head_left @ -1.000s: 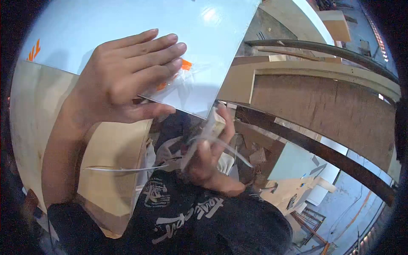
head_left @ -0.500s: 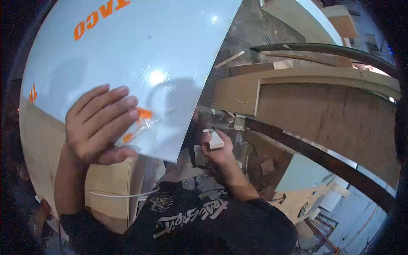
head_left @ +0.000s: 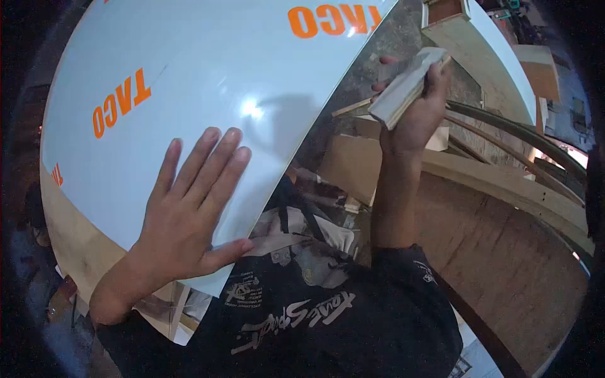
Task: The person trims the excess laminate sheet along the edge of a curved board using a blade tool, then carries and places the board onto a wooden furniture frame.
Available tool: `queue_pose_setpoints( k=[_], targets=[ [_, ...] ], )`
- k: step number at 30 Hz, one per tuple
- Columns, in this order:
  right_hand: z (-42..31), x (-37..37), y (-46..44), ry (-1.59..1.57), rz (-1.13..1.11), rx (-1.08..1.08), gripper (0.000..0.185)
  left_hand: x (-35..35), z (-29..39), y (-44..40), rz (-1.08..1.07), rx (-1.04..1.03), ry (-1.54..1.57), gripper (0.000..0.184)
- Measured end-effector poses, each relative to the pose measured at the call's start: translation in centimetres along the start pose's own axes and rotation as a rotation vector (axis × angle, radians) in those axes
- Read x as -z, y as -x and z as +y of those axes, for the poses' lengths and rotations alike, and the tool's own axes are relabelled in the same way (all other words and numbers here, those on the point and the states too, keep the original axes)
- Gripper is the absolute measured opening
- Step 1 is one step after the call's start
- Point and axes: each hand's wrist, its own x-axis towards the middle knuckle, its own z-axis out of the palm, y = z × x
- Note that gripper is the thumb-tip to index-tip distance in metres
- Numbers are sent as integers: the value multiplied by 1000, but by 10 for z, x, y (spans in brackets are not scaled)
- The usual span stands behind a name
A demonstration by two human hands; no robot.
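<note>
A large white panel (head_left: 208, 88) with glossy film and orange "TACO" lettering spreads across the upper left. My left hand (head_left: 195, 208) lies on it near its lower edge, palm down, fingers stretched and slightly apart. Off the panel's right edge, my right hand (head_left: 419, 116) is raised and wrapped around a small wooden block (head_left: 406, 88). The block is flat and oblong, with a pale face and layered edges. Its long side runs diagonally, and it is apart from the panel.
Bare board (head_left: 82, 227) shows along the panel's lower left. A brown wooden board (head_left: 491, 258) with a pale rail fills the right side. Beyond it stand a white-sided wooden box (head_left: 485, 57) and a dark curved strip (head_left: 523, 132). Scraps lie on the floor between.
My right hand has risen from near my waist with the block, up and to the right. My left hand has moved right and flattened onto the panel. The orange scrap by its fingers no longer shows.
</note>
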Motion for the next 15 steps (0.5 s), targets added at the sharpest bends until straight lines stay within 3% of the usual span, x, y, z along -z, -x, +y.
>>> queue_pose_setpoints(
  k=[4, 9, 15],
  targets=[
    [4, -13, -13, 6, 4, -11, 38, 10, -7, -28, -31, -83, -69, 84],
    [24, 25, -7, -69, 86, -169, 45, 21, 7, -86, 10, -203, -202, 83],
    [34, 70, 3, -41, 189, -251, 45, 30, 11, -140, 130, -186, -76, 89]
  ],
)
